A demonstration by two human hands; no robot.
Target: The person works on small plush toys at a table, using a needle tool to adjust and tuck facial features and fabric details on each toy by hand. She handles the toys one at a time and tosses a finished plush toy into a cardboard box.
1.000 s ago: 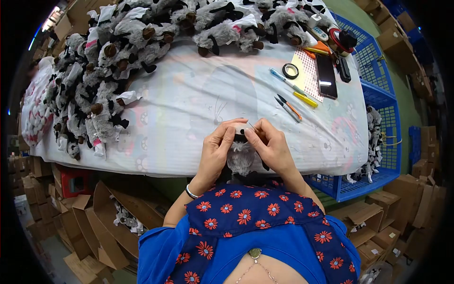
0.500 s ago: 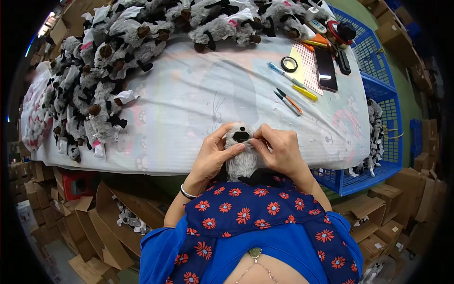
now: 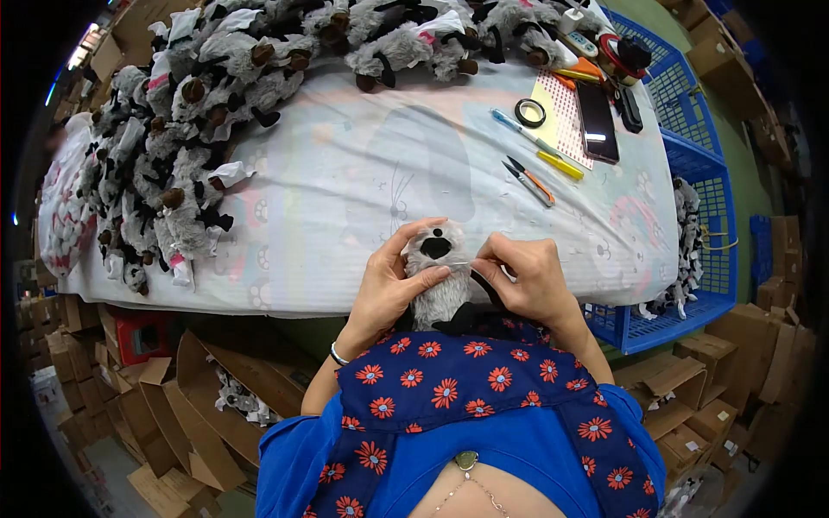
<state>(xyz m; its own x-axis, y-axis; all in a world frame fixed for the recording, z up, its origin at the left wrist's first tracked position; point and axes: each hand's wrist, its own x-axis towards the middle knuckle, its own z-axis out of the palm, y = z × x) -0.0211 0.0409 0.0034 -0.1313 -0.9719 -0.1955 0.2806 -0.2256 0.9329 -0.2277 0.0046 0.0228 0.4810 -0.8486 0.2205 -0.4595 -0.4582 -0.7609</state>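
Observation:
A grey plush toy (image 3: 441,298) with a black muzzle and dark feet stands at the table's near edge, against my apron. My left hand (image 3: 386,281) is closed around its head from the left, the thumb pressed just below the muzzle. To the right of the head, my right hand (image 3: 525,274) pinches a thin, pale sewing needle (image 3: 461,264), which points at the toy's cheek. Whether its tip is in the fur is too small to tell. Thread snips (image 3: 528,181) with orange on the handle lie beyond my right hand.
Many similar plush toys (image 3: 186,186) are heaped along the table's left and far sides. A yellow marker (image 3: 560,165), black tape roll (image 3: 529,112) and phone (image 3: 596,123) lie at the right. Blue crates (image 3: 724,233) stand beyond the right edge; cardboard boxes (image 3: 199,406) are below left.
My right hand has moved a little to the right, away from the toy's muzzle, with the needle. My left hand still grips the head, which has shifted slightly left.

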